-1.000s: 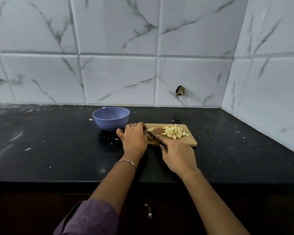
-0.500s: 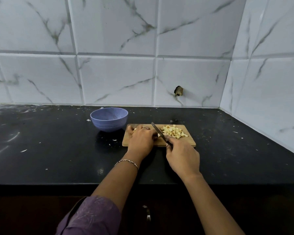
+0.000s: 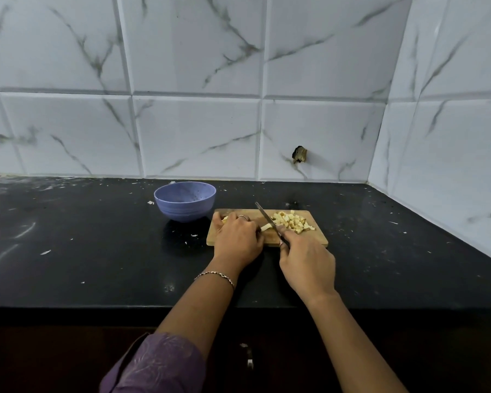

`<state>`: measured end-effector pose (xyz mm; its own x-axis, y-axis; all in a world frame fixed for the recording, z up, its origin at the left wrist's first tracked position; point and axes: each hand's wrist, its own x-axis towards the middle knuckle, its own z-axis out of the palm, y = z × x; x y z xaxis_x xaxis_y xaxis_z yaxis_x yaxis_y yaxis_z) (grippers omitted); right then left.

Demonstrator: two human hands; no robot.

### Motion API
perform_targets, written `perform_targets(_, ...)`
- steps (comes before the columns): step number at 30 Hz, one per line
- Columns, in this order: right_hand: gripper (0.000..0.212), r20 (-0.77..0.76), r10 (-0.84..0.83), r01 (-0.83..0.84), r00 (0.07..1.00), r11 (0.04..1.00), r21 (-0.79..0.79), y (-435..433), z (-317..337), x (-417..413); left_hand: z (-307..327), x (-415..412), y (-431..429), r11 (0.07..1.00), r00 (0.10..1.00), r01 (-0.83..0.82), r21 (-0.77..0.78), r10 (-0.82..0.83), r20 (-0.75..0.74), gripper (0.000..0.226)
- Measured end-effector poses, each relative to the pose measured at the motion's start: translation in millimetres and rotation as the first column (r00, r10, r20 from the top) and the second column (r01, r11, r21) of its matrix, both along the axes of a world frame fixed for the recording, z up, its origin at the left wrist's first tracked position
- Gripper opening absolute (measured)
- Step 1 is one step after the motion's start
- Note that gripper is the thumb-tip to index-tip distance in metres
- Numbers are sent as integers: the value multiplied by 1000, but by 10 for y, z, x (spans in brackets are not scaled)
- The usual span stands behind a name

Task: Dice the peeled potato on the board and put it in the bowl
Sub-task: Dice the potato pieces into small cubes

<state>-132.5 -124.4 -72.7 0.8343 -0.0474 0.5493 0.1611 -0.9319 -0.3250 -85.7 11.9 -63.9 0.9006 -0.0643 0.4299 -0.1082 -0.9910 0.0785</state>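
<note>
Left hand (image 3: 237, 236) pins the uncut potato strips (image 3: 265, 227) on the wooden board (image 3: 318, 240), and right hand (image 3: 306, 268) grips the knife (image 3: 264, 215), blade just beside the left fingers. Risks: a nicked fingertip if the strips slip, or potato dice (image 3: 291, 221) beyond the right hand getting knocked off the board.

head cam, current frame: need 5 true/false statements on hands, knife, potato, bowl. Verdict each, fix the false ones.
1. The right hand grips the knife. True.
2. The bowl is already filled. False: no potato shows inside it; the diced potato is piled on the cutting board.
3. The bowl stands left of the cutting board. True.
4. The diced pile lies left of the knife blade. False: it lies right of the blade.
5. The left hand is lifted off the board. False: it holds a potato strip down on it.
</note>
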Motion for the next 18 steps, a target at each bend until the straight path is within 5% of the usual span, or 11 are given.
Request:
perform_targets(12,40,-43,70,-77,997,980,-186,21,-16,95,-24,24,-8,998,1000,17,54,-17,-6,37)
perform_targets(18,43,-35,20,-24,999,994,-111,31,-22,112,-29,6,-13,999,1000,17,46,-17,-4,38)
